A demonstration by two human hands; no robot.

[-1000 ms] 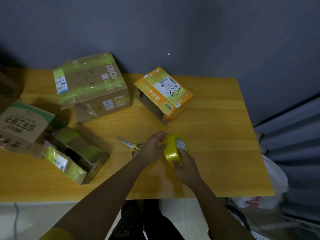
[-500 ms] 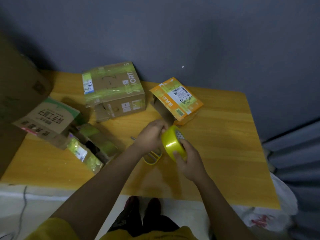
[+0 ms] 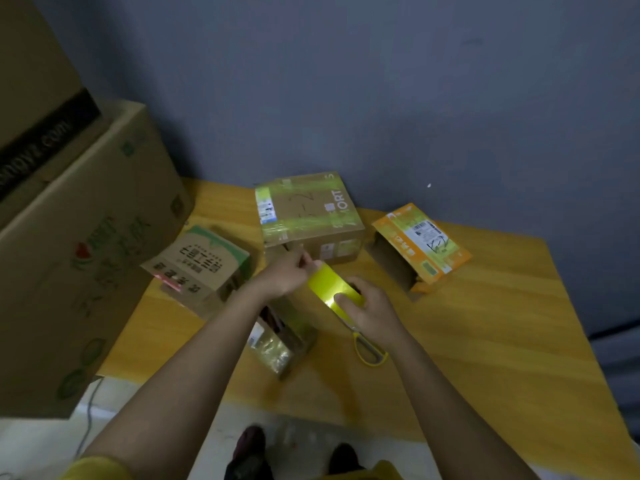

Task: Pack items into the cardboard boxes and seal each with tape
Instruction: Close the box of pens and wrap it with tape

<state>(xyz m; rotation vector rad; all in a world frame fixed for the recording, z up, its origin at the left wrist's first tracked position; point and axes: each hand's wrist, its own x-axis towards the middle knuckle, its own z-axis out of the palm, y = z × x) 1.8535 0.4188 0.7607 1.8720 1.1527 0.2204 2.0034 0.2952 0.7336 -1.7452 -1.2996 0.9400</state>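
My right hand (image 3: 372, 311) grips a yellow tape roll (image 3: 341, 294) above the wooden table (image 3: 485, 323). My left hand (image 3: 287, 275) pinches the free end of the tape, and a short yellow strip (image 3: 323, 275) stretches between the two hands. Under my forearms lies a small open box (image 3: 282, 344) wrapped in shiny tape. A taped brown box (image 3: 308, 216) stands behind my hands. An orange box (image 3: 419, 247) lies open on its side at the right. A green-and-brown box (image 3: 201, 268) lies at the left.
Yellow-handled scissors (image 3: 369, 348) lie on the table just below my right hand. Large stacked cardboard cartons (image 3: 76, 244) rise at the left edge. A grey wall backs the table. My feet show on the pale floor below the table's front edge.
The view has swung left, bringing the large cartons in. My left hand has pulled the tape end away from the roll, drawing out a short strip over the small box.
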